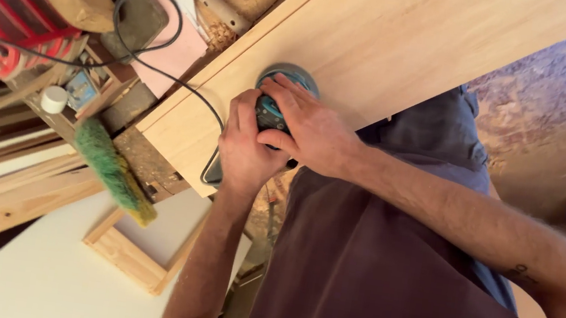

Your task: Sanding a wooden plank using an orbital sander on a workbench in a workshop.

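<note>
Sander point(278, 99): round, teal and black, flat on the pale wooden board point(389, 34), close to the board's long near edge and not far from its end corner. Mostly hidden under two hands; only the rim of the round pad and a patch of teal housing visible. Rear of the tool and the cord's entry point covered by the palms.

Right hand point(313, 130) laid over the top of the sander, fingers spread slightly and curled down around the housing, clamped on it. Right forearm stretched back toward the lower right, cut off at the picture's edge; small dark mark on it too small to make out.

Left hand point(248, 147) pressed against the sander's side nearest the board's end, fingers together and wrapped on the body, thumb hidden. Left forearm running straight down, cut off at the bottom.

Black cable point(146, 29) looping from beside the left hand across the board's end edge to the cluttered bench, far end lost among the clutter.

Beyond the board's end: green brush point(112, 168), small white cap point(54, 99), red case point(8, 17) cut off at the left, small wooden frame point(137, 249) on a white sheet. Dark shirt point(390, 292) filling the lower right.
</note>
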